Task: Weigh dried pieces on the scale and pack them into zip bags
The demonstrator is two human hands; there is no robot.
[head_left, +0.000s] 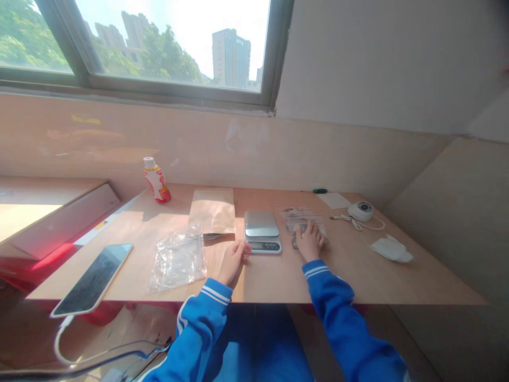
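My left hand (234, 260) rests at the front left corner of a digital kitchen scale (261, 225), its fingers curled together, with nothing visible in them. The scale's steel plate is bare and its display is lit, too small to read. To the right of the scale, my right hand (310, 241) is over small clear zip bags (298, 215), thumb and fingers bent around one with dark contents; the palm hides part of it. Left of my left hand lies a larger clear plastic zip bag (178, 260), and behind that a brown kraft paper pouch (212, 209).
On the left are a smartphone (93, 278) overhanging the front edge with a cable and a red-and-white drink bottle (157, 180). On the right are a white round device (360, 211) with a cord, a crumpled white item (392, 248), paper (334, 200) and a green-handled tool (319, 191).
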